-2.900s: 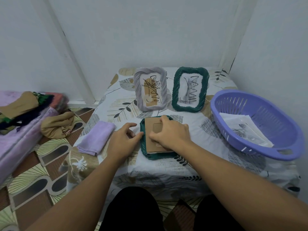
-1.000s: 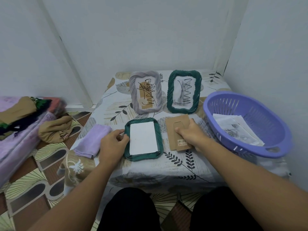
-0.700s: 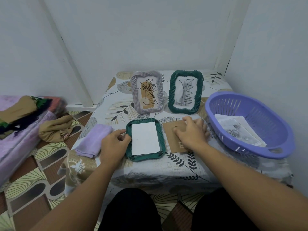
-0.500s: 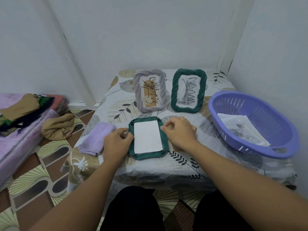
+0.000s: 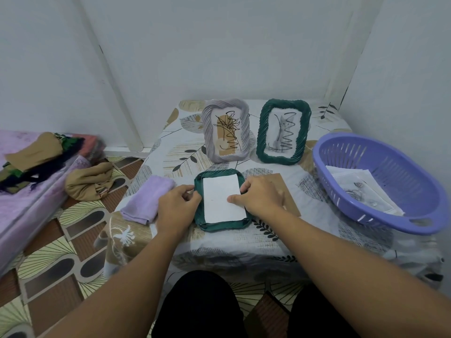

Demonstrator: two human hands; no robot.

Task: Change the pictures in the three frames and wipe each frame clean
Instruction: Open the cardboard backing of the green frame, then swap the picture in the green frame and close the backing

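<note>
three frames [image 5: 222, 225]: two upright, one face-down between two hands [image 5: 177, 207] pinching its white picture [image 5: 223, 198].

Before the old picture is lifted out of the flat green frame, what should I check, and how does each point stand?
1. Backing board off the frame: ok, beside it on the right.
2. Picture exposed, white back up: ok.
3. Left hand steadying the flat frame: ok.
4. Right hand gripping the picture: cannot tell, fingers only rest on its edge.
5. New pictures in the basket: ok.
6. Cloth nearby: ok.
</note>
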